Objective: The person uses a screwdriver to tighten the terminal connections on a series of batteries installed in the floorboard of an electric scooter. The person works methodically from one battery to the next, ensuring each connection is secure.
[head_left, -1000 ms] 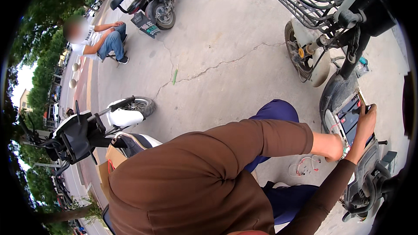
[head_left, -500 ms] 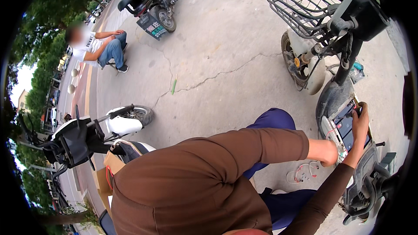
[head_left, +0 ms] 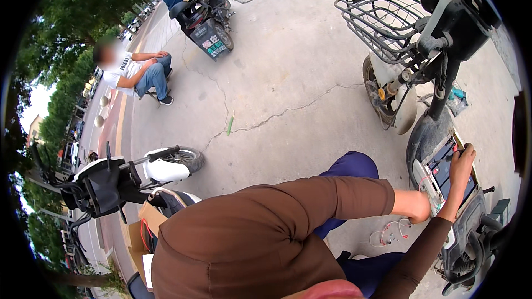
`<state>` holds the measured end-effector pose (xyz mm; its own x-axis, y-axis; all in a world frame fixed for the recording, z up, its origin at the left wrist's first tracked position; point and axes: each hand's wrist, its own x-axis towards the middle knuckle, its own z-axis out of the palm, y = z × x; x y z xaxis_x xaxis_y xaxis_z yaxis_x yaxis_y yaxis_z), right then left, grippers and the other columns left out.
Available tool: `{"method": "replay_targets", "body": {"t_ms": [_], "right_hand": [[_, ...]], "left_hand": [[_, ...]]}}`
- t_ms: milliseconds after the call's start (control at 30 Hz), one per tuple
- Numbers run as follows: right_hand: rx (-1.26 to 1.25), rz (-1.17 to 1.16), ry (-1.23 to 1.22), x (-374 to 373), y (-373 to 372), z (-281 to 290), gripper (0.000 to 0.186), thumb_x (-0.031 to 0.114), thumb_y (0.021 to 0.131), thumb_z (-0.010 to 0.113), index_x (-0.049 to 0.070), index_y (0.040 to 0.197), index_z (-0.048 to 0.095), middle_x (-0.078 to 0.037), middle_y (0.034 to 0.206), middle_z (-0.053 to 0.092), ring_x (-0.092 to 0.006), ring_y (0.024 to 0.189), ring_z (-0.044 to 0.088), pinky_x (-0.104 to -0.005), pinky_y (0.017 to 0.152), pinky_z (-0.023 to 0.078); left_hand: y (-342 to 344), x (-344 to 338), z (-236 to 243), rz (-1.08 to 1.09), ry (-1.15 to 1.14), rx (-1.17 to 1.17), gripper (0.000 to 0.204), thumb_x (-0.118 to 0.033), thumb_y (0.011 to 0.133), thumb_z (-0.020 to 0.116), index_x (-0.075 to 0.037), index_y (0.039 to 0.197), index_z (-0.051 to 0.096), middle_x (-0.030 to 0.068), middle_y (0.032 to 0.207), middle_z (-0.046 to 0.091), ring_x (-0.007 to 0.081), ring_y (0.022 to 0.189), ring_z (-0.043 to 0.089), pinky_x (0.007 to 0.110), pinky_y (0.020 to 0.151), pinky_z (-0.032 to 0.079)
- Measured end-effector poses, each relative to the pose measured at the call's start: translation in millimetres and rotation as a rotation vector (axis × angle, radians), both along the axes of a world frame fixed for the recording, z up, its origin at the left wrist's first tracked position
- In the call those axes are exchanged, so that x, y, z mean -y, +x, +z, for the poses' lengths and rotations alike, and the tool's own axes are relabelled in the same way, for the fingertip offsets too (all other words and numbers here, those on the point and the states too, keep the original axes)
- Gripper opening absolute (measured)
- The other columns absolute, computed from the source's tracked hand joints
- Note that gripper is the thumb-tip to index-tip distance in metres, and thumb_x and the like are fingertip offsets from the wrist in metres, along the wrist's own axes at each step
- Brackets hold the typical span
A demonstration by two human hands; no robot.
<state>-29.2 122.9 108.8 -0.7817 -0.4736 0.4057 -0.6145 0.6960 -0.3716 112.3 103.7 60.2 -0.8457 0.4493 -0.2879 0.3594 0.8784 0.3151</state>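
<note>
White scooter [head_left: 166,169] parked off to the left, cardboard box [head_left: 145,222] by it. The left hand [head_left: 421,206] is down in the open battery bay [head_left: 443,174] of the dark scooter [head_left: 443,133]; can't tell its grip. Right hand [head_left: 461,169] lies flat on the battery, holding nothing. Loose wires [head_left: 388,235] dangle nearby and could easily snag or short.
</note>
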Motion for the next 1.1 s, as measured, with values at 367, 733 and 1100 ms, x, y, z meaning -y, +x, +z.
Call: {"method": "replay_targets", "body": {"t_ms": [367,733,1100], "right_hand": [[-0.100,-0.012,-0.032,-9,-7,-4,0.024,0.017,0.089,0.051,0.002,0.107,0.046,-0.019,0.103,0.052,-0.0419,0.090,0.055,-0.0482,0.072,0.045],[-0.035,-0.195,0.322,8,14,15,0.024,0.026,0.089,0.052,0.004,0.096,0.046,-0.018,0.101,0.054,-0.0398,0.084,0.058,-0.0473,0.064,0.046],[-0.009,0.032,0.106,12,19,12,0.028,0.021,0.089,0.050,0.004,0.111,0.044,-0.019,0.110,0.050,-0.0395,0.097,0.054,-0.0472,0.075,0.045]], "left_hand": [[11,4,-17,-0.063,0.105,-0.392,0.010,-0.015,0.045,0.065,-0.011,0.052,0.059,0.0052,0.051,0.055,0.0237,0.047,0.053,0.039,0.044,0.033],[4,3,24,-0.119,-0.222,-0.027,0.016,-0.019,0.073,0.062,-0.016,0.085,0.072,-0.0001,0.089,0.069,0.0164,0.077,0.064,0.038,0.051,0.044],[-5,-14,-17,-0.114,-0.208,-0.125,0.015,-0.028,0.071,0.066,-0.016,0.079,0.069,-0.0022,0.079,0.066,0.0175,0.071,0.061,0.042,0.052,0.040]]}}
